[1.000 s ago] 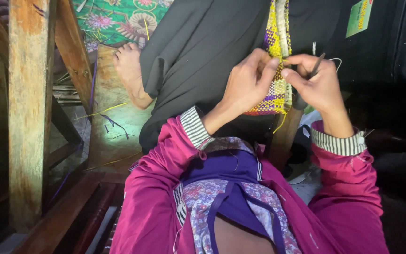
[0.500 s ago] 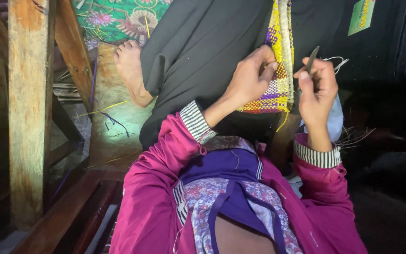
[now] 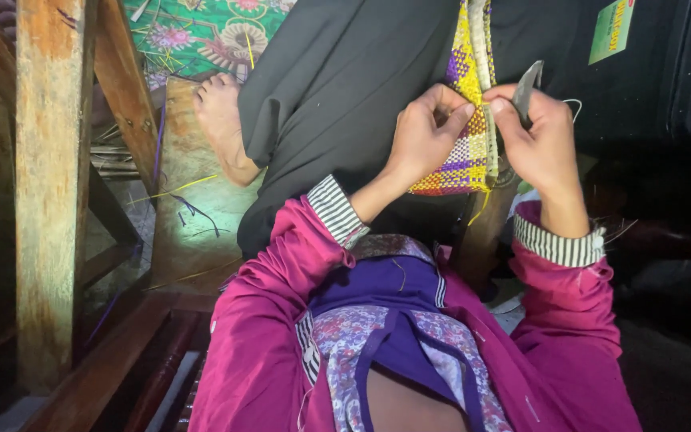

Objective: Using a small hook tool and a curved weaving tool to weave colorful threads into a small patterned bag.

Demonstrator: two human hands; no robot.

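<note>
Pinching the woven mat (image 3: pixel 465 120) edge with our left hand (image 3: pixel 421 136) keeps it taut. Our right hand (image 3: pixel 541 136) clamps a flat strip (image 3: pixel 526 88) beside it, ready against the weave.

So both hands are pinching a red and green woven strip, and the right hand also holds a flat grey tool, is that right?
Not quite: the woven strip is yellow, purple and white, not red and green, as the head view shows. The rest stands: the left hand and the right hand pinch it, and the right hand also holds a flat grey tool.
</note>
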